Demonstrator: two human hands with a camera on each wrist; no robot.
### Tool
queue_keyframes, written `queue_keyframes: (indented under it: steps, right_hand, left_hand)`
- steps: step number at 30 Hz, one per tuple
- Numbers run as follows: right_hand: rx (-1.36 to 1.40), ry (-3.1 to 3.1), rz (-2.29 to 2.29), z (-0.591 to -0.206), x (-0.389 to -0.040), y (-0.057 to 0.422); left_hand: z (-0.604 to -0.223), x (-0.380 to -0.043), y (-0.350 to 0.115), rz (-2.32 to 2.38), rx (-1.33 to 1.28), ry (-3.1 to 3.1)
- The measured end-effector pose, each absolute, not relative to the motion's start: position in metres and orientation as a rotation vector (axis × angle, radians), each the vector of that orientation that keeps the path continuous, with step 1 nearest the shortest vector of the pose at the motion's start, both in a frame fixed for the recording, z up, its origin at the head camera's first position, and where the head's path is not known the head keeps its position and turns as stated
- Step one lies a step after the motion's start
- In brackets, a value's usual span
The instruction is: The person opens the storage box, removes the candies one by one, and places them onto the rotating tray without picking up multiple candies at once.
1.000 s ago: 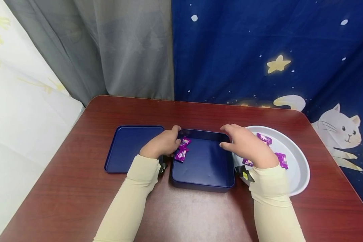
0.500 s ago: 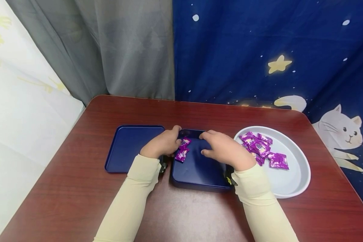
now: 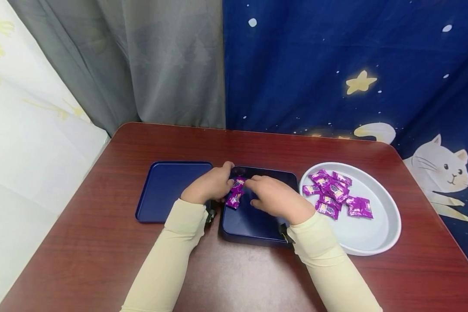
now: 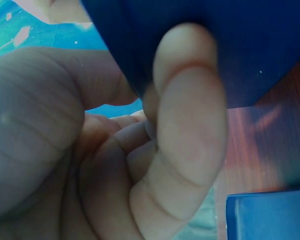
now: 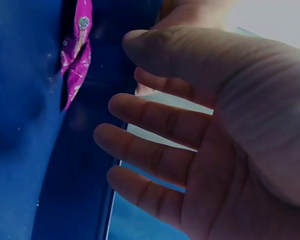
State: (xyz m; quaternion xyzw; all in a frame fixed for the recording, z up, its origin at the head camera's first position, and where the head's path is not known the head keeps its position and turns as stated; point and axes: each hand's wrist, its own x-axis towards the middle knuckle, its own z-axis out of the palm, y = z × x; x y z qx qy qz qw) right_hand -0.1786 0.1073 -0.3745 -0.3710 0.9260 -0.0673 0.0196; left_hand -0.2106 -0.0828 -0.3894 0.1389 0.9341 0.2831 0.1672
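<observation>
A square dark blue box (image 3: 249,239) sits mid-table, with two purple-wrapped candies (image 3: 234,199) lying against its left side. My left hand (image 3: 209,186) grips the box's left wall, thumb over the rim; in the left wrist view a bent finger presses the outer wall (image 4: 260,55). My right hand (image 3: 277,198) reaches over the box, its fingertips beside the upper candy. Seen from the right wrist, that hand (image 5: 185,125) has its fingers loosely extended and nothing in its grasp, and the candies (image 5: 79,62) lie apart from it.
A flat dark blue lid (image 3: 169,193) lies left of the box, partly behind the left hand. On the right stands a round white tray (image 3: 374,240) bearing several purple candies (image 3: 335,190). Curtains (image 3: 179,65) hang behind the table's far edge.
My right hand has moved left from the tray's near side, over the box, to the candies inside it, uncovering more of those in the tray. The left hand has stayed on the box.
</observation>
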Motion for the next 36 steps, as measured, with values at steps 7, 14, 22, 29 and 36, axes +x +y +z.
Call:
queue_keyframes:
  steps: [7,14,22,29,36]
  right_hand:
    - [-1.158,2.845,-0.213,-0.377,-0.181,0.104]
    - [-1.204,2.795,-0.205,-0.384,-0.185,0.101]
    - [-1.165,2.731,-0.124,-0.389,-0.186,0.098]
    - [-1.064,2.685,-0.082,-0.391,-0.186,0.094]
    - [-1.04,2.73,-0.105,-0.392,-0.186,0.095]
  left_hand:
    - [-0.389,-0.211,-0.082,0.803,0.405,2.667]
    - [-0.388,-0.21,-0.081,0.819,0.411,2.66]
    - [-0.388,-0.21,-0.082,0.808,0.405,2.664]
    - [-0.389,-0.21,-0.082,0.818,0.384,2.655]
    - [-0.388,-0.209,-0.082,0.843,0.379,2.652]
